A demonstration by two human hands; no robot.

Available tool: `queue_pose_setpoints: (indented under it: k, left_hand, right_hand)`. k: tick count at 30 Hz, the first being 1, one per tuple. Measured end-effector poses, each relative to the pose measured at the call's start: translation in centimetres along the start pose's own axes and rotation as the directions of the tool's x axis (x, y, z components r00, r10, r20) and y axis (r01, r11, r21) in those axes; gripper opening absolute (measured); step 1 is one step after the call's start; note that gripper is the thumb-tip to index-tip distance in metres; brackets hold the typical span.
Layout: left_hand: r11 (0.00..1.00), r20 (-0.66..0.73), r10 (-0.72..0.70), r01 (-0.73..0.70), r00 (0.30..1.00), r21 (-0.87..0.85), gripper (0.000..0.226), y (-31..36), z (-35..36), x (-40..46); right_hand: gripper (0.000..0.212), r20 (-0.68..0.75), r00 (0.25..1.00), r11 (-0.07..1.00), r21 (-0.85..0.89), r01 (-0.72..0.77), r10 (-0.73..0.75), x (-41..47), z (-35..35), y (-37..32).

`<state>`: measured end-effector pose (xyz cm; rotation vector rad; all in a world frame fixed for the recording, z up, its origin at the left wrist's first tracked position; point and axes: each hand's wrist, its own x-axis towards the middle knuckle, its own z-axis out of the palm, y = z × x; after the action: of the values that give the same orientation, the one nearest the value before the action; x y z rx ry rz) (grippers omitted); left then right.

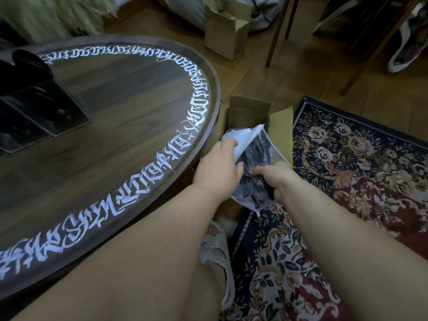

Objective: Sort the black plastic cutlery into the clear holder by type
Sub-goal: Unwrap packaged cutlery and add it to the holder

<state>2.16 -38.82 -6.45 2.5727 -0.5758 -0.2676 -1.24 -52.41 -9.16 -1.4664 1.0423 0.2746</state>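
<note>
left hand (216, 166): arm outstretched, fingers curled in a grip
right hand (275, 178): arm outstretched, fingers clenched

I see the holder (44, 107) on the surface (120, 126) at left; right of it, a bag (252, 167) over a box (275, 126) on the floor.

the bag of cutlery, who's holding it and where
Both hands hold the clear bag of black cutlery: left hand at its upper edge, right hand around its lower middle.
</note>
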Motion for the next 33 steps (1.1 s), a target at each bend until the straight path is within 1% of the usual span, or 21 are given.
queue_pose_setpoints:
  k: [2, 4, 5, 6, 8, 9, 12, 13, 15, 18, 20, 22, 26, 30, 33]
  left_hand:
    - [0.999, -0.076, 0.051, -0.051, 0.996, -0.006, 0.02, 0.6, -0.5, -0.2]
    - [0.997, -0.1, 0.077, -0.075, 0.992, 0.016, 0.012, 1.1, -0.7, -0.4]
    - [0.997, -0.072, 0.072, -0.07, 0.995, 0.026, 0.015, 1.4, -0.7, -0.5]
    - [0.998, -0.022, 0.051, -0.05, 0.998, 0.028, 0.022, 1.6, -0.5, -0.6]
    - [1.0, 0.101, -0.002, 0.0, 0.995, 0.018, 0.038, 2.0, -0.2, -0.9]
    - [1.0, 0.159, -0.021, 0.021, 0.987, 0.004, 0.042, 2.1, 0.0, -1.1]
    - [0.995, 0.31, -0.049, 0.075, 0.949, -0.073, 0.044, 2.6, 0.0, -1.5]
    - [0.992, 0.346, -0.045, 0.082, 0.937, -0.093, 0.045, 2.9, -0.1, -1.8]
    - [0.99, 0.375, -0.03, 0.081, 0.927, -0.119, 0.048, 3.3, -0.5, -2.3]
    - [0.983, 0.366, -0.018, 0.084, 0.93, -0.165, 0.054, 3.8, -1.4, -2.9]
    - [0.981, 0.359, -0.002, 0.071, 0.933, -0.18, 0.056, 4.1, -2.5, -3.2]
    - [0.981, 0.348, 0.025, 0.045, 0.937, -0.191, 0.055, 4.3, -3.7, -3.8]
    - [0.978, 0.29, 0.054, 0.009, 0.955, -0.21, 0.052, 4.3, -6.2, -5.6]
    - [0.982, 0.248, 0.045, 0.002, 0.968, -0.187, 0.049, 3.8, -8.2, -7.2]
    - [0.984, 0.261, 0.025, 0.022, 0.965, -0.175, 0.047, 3.5, -8.3, -8.0]
  right_hand:
    - [0.025, -0.002, 1.0, 1.0, 0.028, 0.009, -0.009, -0.3, -0.3, 0.1]
    - [0.025, 0.014, 1.0, 0.999, 0.053, 0.011, -0.011, -0.8, -0.7, 0.1]
    - [0.024, 0.025, 1.0, 0.998, 0.066, 0.009, -0.011, -1.0, -0.9, 0.2]
    - [0.024, 0.039, 0.999, 0.996, 0.084, 0.005, -0.009, -1.3, -1.2, 0.3]
    - [0.026, 0.063, 0.998, 0.992, 0.128, 0.0, -0.008, -2.0, -1.7, 0.5]
    - [0.026, 0.071, 0.997, 0.988, 0.153, -0.002, -0.009, -2.3, -1.9, 0.6]
    - [0.024, 0.09, 0.996, 0.978, 0.209, -0.002, -0.017, -3.6, -2.3, 0.9]
    - [0.023, 0.091, 0.996, 0.975, 0.222, 0.001, -0.021, -4.0, -2.5, 1.0]
    - [0.02, 0.09, 0.995, 0.973, 0.232, 0.01, -0.031, -5.0, -2.9, 1.1]
    - [0.013, 0.11, 0.993, 0.971, 0.239, 0.016, -0.043, -6.7, -3.5, 1.0]
    - [0.019, 0.13, 0.99, 0.97, 0.241, 0.027, -0.059, -7.7, -3.9, 0.7]
    - [0.025, 0.152, 0.986, 0.972, 0.233, 0.036, -0.073, -8.8, -4.1, 0.2]
    - [0.021, 0.172, 0.98, 0.976, 0.208, 0.061, -0.098, -11.3, -4.0, -0.9]
    - [0.025, 0.197, 0.977, 0.985, 0.164, 0.05, -0.082, -13.0, -3.1, -1.5]
    - [0.015, 0.211, 0.976, 0.985, 0.173, 0.019, -0.056, -14.0, -2.8, -1.3]
